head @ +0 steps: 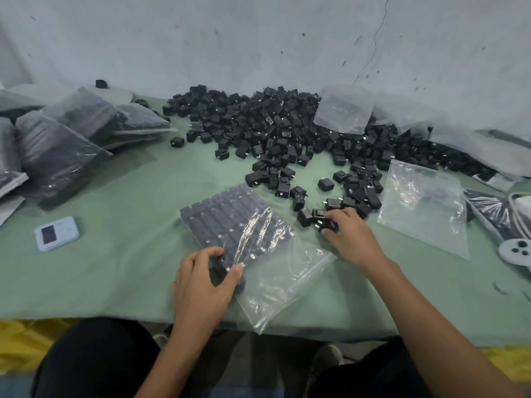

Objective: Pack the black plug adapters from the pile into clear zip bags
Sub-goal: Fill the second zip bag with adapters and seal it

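A big pile of black plug adapters (281, 130) spreads across the far side of the green table (120, 262). In front of me lies a clear zip bag (275, 271) with rows of adapters packed in its far half. My left hand (204, 280) grips the bag's near left edge, thumb on top of the plastic. My right hand (350, 234) reaches to the pile's near edge, and its fingers close round a couple of loose adapters (323, 219).
Filled bags (57, 150) are stacked at the left. An empty clear bag (422, 205) lies at the right, another one (343, 109) on the pile. A small white device (56, 232) sits at the left. White cable items (514, 248) lie at the far right.
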The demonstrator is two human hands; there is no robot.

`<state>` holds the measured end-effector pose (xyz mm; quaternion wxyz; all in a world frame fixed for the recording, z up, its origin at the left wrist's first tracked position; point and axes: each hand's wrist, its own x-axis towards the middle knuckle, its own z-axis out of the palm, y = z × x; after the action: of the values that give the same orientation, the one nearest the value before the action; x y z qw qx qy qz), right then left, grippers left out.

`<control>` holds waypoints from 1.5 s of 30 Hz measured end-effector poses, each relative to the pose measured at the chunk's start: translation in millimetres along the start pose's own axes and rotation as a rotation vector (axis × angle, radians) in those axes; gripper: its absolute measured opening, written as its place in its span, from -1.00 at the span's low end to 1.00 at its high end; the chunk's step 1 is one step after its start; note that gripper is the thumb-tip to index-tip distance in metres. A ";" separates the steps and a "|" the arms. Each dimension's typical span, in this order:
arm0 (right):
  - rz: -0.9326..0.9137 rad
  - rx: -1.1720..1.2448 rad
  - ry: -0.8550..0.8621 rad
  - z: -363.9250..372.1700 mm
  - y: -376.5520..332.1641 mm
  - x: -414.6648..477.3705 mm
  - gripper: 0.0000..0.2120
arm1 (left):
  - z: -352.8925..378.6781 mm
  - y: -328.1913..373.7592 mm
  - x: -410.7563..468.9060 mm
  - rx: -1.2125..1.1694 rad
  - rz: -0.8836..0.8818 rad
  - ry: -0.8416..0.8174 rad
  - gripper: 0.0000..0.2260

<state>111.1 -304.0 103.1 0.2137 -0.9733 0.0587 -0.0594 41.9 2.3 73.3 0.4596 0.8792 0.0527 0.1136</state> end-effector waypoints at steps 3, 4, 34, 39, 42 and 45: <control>0.063 0.113 0.008 -0.5 5.7 -8.8 -0.77 | 0.2 -0.8 0.1 0.008 0.004 -0.002 -0.67; 0.083 0.158 0.008 -3.0 8.5 -16.6 -0.82 | 0.4 -0.9 0.2 0.010 0.002 -0.004 -0.67; 0.135 1.106 -0.257 54.5 -114.6 -119.4 -0.61 | 0.3 -3.9 -1.5 0.034 0.024 -0.035 -0.66; 0.087 1.022 -0.272 59.7 -113.7 -117.5 -0.62 | 0.1 -4.2 -1.6 0.049 0.031 -0.037 -0.64; 0.119 1.034 -0.212 64.0 -118.2 -117.5 -0.73 | 0.3 -4.2 -3.0 0.066 0.039 -0.044 -0.64; 0.117 0.935 -0.144 72.9 -118.8 -116.2 -0.74 | -0.6 -3.9 -4.1 0.053 0.056 -0.030 -0.72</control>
<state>17.3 -150.8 77.1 0.6352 -0.7696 0.0655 0.0002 37.8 4.2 69.9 0.4338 0.8938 0.0243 0.1116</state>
